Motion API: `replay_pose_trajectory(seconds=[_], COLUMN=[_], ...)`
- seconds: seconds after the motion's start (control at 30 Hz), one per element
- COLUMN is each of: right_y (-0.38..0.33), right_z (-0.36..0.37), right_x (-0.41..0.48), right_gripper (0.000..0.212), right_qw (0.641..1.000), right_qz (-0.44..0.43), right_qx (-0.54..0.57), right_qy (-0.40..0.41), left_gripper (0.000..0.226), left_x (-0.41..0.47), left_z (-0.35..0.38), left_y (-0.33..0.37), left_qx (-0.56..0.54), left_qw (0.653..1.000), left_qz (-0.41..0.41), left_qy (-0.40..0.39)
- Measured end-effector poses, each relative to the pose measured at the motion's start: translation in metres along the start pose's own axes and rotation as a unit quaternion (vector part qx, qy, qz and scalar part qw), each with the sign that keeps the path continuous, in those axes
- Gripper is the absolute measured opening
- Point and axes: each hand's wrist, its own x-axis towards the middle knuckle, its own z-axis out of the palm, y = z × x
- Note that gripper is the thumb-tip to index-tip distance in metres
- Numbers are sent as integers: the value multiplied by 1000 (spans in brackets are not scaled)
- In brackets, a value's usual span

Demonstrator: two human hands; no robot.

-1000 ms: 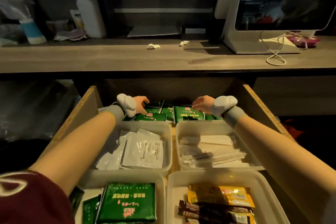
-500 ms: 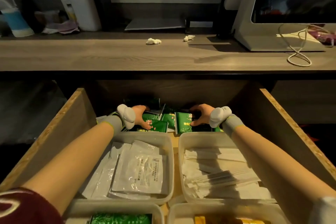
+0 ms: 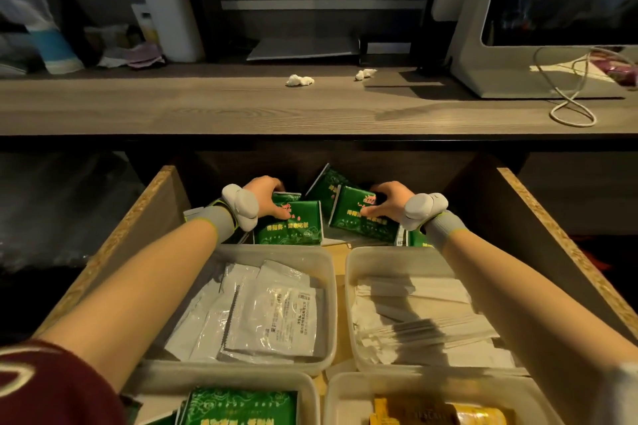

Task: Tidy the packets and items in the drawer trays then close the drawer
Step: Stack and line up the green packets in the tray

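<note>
A dim wooden counter (image 3: 172, 107) is seen above the open drawer (image 3: 138, 217). At the drawer's far end, a green packet (image 3: 293, 226) is gripped by the left hand (image 3: 266, 197), fingers curled over its top. To the right, a tilted packet (image 3: 359, 217) is pinched by the right hand (image 3: 390, 203). If left standing tall, both could be jammed under the counter on closing.

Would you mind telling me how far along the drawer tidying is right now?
Looks done: the white sachets lie inside a clear tray, and the paper-wrapped sticks fill the neighbouring tray. In hand: the left hand and right hand each grip green packets at the back, several tilted and jumbled. Left: settling those packets flat, then pushing the wide-open drawer shut.
</note>
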Motion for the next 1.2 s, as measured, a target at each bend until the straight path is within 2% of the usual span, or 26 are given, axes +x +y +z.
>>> replay_pose_trajectory(seconds=[0.17,0.3,0.37,0.57,0.77,0.87,0.93,1.1,1.2], right_y=[-20,-38,-47,-68,-74,-79,-82,-90,-95], right_z=[-12,-17,-19,-27,-24,-17,-11,14,29], right_x=[-17,-41,-56,-98,-143,-166,-174,-193,-198], right_gripper=[41,34,34,36,35,38,40,47,50], right_qw=[999,993,991,992,984,968,952,915,903], right_qz=[-12,-9,-4,8,20,39,45,76,108], right_qx=[-1,111,131,127,175,246,302,396,415], right_qy=[48,31,33,25,17,20,20,-3,-35], left_gripper=[45,34,32,30,38,50,49,53,49], left_x=[-19,-42,-56,-95,-135,-157,-165,-193,-206], left_z=[-23,-49,-60,-72,-61,-53,-48,-34,-27], left_y=[7,17,21,25,18,14,11,18,30], left_qx=[-28,-80,-102,-141,-184,-180,-191,-272,-328], left_qw=[997,991,987,979,975,977,974,952,937], left_qz=[22,42,49,28,-2,-15,-25,-58,-52], left_qy=[63,100,114,143,123,116,119,129,111])
